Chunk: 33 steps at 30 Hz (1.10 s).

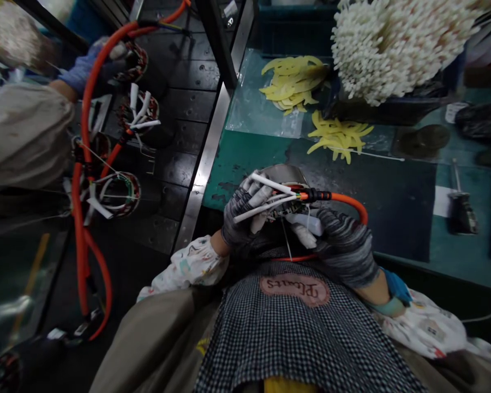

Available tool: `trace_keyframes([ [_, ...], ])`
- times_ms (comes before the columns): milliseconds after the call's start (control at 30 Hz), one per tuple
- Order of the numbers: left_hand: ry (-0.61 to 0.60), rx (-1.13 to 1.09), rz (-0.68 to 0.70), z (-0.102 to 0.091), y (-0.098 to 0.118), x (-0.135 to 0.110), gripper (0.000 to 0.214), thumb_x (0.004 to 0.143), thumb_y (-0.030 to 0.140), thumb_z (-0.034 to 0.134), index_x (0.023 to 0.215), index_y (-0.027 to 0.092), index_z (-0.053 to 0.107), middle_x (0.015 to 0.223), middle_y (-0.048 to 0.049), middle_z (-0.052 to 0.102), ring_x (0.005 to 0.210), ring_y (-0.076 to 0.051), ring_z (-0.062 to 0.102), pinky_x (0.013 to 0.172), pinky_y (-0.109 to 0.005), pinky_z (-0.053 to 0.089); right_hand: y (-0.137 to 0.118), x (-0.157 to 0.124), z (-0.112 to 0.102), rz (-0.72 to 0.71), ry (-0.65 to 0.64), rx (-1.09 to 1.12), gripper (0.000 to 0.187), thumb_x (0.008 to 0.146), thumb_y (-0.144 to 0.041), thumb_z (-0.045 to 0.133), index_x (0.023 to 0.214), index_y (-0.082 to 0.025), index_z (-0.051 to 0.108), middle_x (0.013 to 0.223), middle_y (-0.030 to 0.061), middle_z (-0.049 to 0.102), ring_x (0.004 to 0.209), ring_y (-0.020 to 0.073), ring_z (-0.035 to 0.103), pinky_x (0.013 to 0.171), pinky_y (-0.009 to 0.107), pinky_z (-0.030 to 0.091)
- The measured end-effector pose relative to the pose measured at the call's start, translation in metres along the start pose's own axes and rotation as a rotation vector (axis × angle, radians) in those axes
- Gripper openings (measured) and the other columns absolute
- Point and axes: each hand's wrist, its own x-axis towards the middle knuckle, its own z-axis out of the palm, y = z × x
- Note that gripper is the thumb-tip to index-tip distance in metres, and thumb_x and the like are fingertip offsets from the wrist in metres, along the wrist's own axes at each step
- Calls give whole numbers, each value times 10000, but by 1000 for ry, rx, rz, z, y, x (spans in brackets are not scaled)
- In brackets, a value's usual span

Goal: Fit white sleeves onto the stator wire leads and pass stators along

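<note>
A motor stator [285, 174] with a bare metal shell is held tilted in front of my apron. My left hand [245, 213], in a grey striped glove with white fingertips, is closed around its left side. White sleeved leads [265, 205] fan out over the left fingers from an orange cable [349, 202] with a black grommet. My right hand [346, 243], gloved alike, is closed at the stator's lower right, where a translucent white plastic piece [312, 224] lies in its fingers. A thin white cord [287, 240] hangs down from the windings. The right fingertips are partly hidden.
Yellow curved strips [292, 82] lie on the green bench, with a smaller pile [339, 136] nearer. A bin holds bundled white sleeves [396, 49]. At left, several stators [125, 194] with orange cables stand on a slatted conveyor [192, 103]; a co-worker's gloved hand [92, 65] touches one.
</note>
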Motion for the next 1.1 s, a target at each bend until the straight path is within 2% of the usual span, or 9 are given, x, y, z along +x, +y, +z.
trace_keyframes([
  [100, -59, 86, 61, -4, 5, 12, 553, 1189, 375, 427, 1731, 268, 410, 1585, -119, 690, 1587, -269, 578, 1291, -482, 537, 1, 2, -8, -51, 12, -35, 243, 1021, -426, 744, 1187, -275, 835, 1129, 82, 878, 991, 332, 856, 916, 497, 724],
  [167, -125, 136, 88, -4, 9, 23, 553, 1182, 371, 441, 1721, 253, 410, 1558, -124, 711, 1588, -273, 577, 1295, -470, 520, 4, 3, -16, -8, -8, -80, 275, 1021, -436, 738, 1214, -263, 829, 1174, 96, 873, 1019, 351, 855, 923, 536, 723],
  [333, -370, 217, 53, 6, 21, 59, 514, 1184, 399, 393, 1656, 228, 505, 1657, -126, 636, 1610, -285, 549, 1315, -462, 470, 14, 4, -30, 82, -59, -108, 341, 1009, -448, 722, 1287, -269, 806, 1234, 114, 857, 1123, 389, 831, 995, 624, 691],
  [533, -495, 280, 16, 17, 28, 90, 549, 1198, 433, 306, 1637, 215, 554, 1680, -104, 617, 1622, -265, 533, 1302, -441, 476, 14, 11, -37, 100, -52, -196, 341, 1000, -441, 716, 1285, -271, 798, 1208, 95, 864, 1075, 316, 841, 956, 431, 686],
  [633, -530, 297, 39, 20, 27, 100, 544, 1196, 415, 317, 1625, 195, 567, 1682, -104, 615, 1605, -271, 553, 1278, -435, 504, 13, 14, -40, 107, -32, -175, 339, 989, -406, 721, 1286, -269, 811, 1176, 103, 861, 1066, 315, 830, 937, 420, 672],
  [733, -573, 311, 42, 25, 26, 112, 532, 1196, 375, 331, 1593, 144, 598, 1652, -139, 638, 1572, -298, 588, 1256, -460, 529, 17, 15, -44, 110, 22, -260, 318, 1002, -432, 700, 1239, -267, 834, 1028, 94, 858, 892, 291, 806, 779, 394, 633],
  [867, -662, 319, -48, 35, 34, 141, 483, 1181, 383, 414, 1539, 162, 652, 1569, -152, 704, 1500, -305, 649, 1233, -454, 553, 25, 18, -46, 124, 61, -491, 456, 1034, -577, 613, 1167, -209, 848, 938, 126, 830, 707, 278, 719, 628, 379, 485],
  [1033, -865, 419, -248, 43, 52, 182, 375, 1166, 332, 467, 1402, 232, 741, 1462, -89, 767, 1342, -304, 745, 1137, -444, 607, 28, 32, -42, 130, -10, -498, 412, 1058, -517, 562, 1158, -221, 831, 926, 115, 807, 786, 286, 735, 668, 368, 467],
  [1100, -877, 437, -258, 47, 54, 189, 366, 1165, 346, 473, 1349, 220, 763, 1383, -93, 798, 1265, -308, 771, 1081, -441, 628, 29, 35, -40, 161, -31, -488, 388, 1045, -528, 574, 1110, -240, 826, 934, 107, 805, 805, 289, 738, 688, 371, 486],
])
